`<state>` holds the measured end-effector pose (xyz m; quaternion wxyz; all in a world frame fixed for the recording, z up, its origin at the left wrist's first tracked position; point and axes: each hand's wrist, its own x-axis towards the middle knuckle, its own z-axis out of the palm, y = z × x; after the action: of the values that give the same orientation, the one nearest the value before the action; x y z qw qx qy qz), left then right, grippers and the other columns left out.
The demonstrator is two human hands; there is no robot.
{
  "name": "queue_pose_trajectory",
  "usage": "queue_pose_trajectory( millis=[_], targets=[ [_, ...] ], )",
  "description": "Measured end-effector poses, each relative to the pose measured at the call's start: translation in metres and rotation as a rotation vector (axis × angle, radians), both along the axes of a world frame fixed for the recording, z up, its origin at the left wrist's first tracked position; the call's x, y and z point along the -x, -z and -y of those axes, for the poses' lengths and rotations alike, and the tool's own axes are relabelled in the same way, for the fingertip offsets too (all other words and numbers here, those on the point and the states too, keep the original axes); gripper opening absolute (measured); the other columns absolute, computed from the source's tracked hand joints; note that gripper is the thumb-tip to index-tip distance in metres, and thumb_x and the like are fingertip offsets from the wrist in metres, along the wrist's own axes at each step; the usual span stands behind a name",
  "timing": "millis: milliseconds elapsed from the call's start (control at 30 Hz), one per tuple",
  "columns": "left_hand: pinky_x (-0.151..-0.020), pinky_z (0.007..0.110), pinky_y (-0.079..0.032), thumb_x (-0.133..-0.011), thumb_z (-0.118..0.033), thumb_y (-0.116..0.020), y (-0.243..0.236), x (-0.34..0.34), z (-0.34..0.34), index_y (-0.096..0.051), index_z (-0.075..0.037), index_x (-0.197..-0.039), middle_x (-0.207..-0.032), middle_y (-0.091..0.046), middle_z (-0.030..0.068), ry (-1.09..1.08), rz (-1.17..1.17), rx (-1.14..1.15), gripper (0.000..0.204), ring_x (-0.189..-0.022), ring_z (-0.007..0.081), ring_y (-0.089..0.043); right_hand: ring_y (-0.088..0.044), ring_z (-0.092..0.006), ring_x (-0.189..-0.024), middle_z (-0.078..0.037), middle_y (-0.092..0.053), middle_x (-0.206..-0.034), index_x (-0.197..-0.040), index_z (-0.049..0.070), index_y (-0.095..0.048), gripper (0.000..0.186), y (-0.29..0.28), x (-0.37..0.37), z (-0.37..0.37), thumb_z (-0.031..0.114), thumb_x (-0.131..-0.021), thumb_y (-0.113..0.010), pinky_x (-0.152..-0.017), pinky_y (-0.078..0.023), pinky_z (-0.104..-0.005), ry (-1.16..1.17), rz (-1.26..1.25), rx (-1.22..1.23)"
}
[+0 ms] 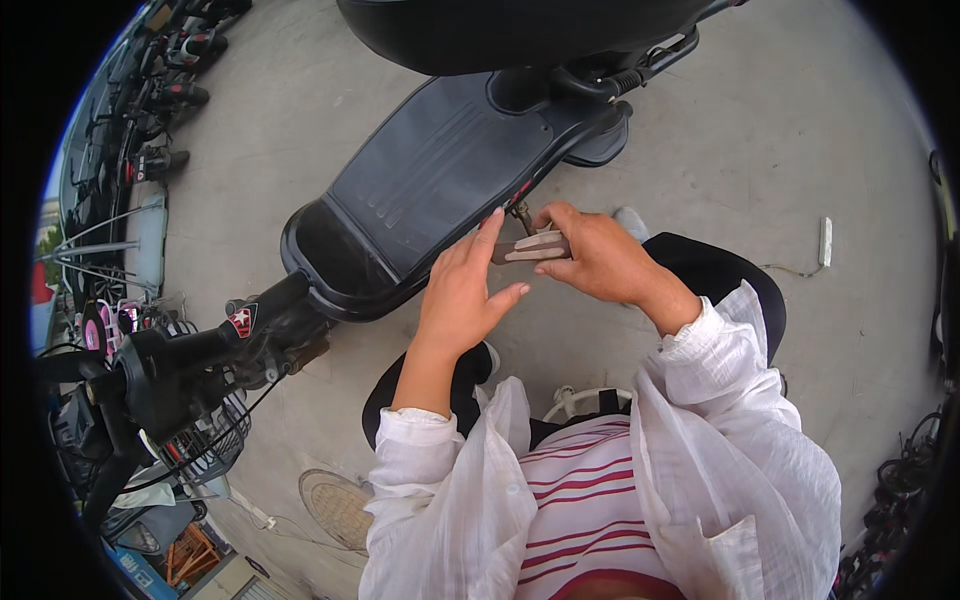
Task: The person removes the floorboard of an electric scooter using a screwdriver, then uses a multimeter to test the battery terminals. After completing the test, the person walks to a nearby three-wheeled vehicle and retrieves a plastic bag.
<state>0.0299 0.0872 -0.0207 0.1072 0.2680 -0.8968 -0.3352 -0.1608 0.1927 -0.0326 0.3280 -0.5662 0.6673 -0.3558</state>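
What looks like a worn brown and beige pedal (532, 247) sticks out beside a black electric scooter. It seems joined to a short metal crank (521, 216) under the edge of the scooter's footboard (430, 165). Around the pedal's right end, my right hand (605, 258) is closed, thumb on the near side and fingers on the far side. My left hand (462, 280) lies by the pedal's left end, fingers stretched toward the footboard edge and thumb spread away. Whether its fingertips touch the footboard or the pedal, I cannot tell.
The scooter's black seat (520, 30) overhangs at the top, and its handlebar stem (240, 315) reaches left. A wire basket (215, 440) hangs near the front. Parked two-wheelers (180, 95) line the left. A round cover (336, 505) and a white strip with a cord (825, 242) lie on the concrete.
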Motion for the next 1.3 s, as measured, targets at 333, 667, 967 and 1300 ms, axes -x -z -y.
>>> queue_pose_trajectory(
  millis=[333, 667, 967, 1300],
  targets=[
    [-0.092, 0.031, -0.045, -0.096, -0.028, -0.062, 0.013, 0.011, -0.008, -0.054, -0.002, -0.131, -0.128, -0.05, 0.0107, -0.419, -0.375, -0.936, 0.044, -0.11, 0.018, -0.055, -0.062, -0.0236, -0.076, -0.012, -0.063, -0.081, -0.109, 0.0, -0.053, 0.031, 0.058, -0.073, -0.004, 0.029, -0.098, -0.058, -0.073, -0.05, -0.0362, 0.096, 0.607, -0.016],
    [-0.103, 0.035, -0.037, -0.095, -0.033, -0.059, 0.002, 0.007, 0.008, -0.041, 0.005, -0.138, -0.128, -0.052, 0.0216, -0.701, -0.365, -0.764, 0.06, -0.123, 0.025, -0.048, -0.06, -0.0447, -0.071, -0.022, -0.063, -0.08, -0.09, 0.004, -0.054, 0.027, 0.143, -0.038, 0.022, 0.027, -0.101, -0.047, -0.062, -0.044, -0.0508, 0.52, -0.017, 0.011],
    [-0.094, 0.031, -0.041, -0.097, -0.031, -0.057, -0.003, 0.011, 0.013, -0.047, 0.005, -0.133, -0.128, -0.052, 0.0142, -0.704, -0.424, -0.769, 0.052, -0.115, 0.0185, -0.049, -0.059, -0.0433, -0.072, -0.02, -0.062, -0.078, -0.09, 0.005, -0.054, 0.027, 0.14, -0.038, 0.022, 0.028, -0.101, -0.046, -0.063, -0.045, -0.0485, 0.584, -0.005, 0.052],
    [-0.087, 0.028, -0.043, -0.096, -0.03, -0.058, 0.0, 0.01, 0.007, -0.05, 0.003, -0.132, -0.125, -0.053, 0.0105, -0.718, -0.403, -0.779, 0.05, -0.11, 0.015, -0.05, -0.06, -0.044, -0.071, -0.023, -0.062, -0.078, -0.09, 0.006, -0.053, 0.03, 0.155, -0.034, 0.019, 0.033, -0.101, -0.046, -0.061, -0.044, -0.0518, 0.618, -0.031, 0.071]
  ],
)
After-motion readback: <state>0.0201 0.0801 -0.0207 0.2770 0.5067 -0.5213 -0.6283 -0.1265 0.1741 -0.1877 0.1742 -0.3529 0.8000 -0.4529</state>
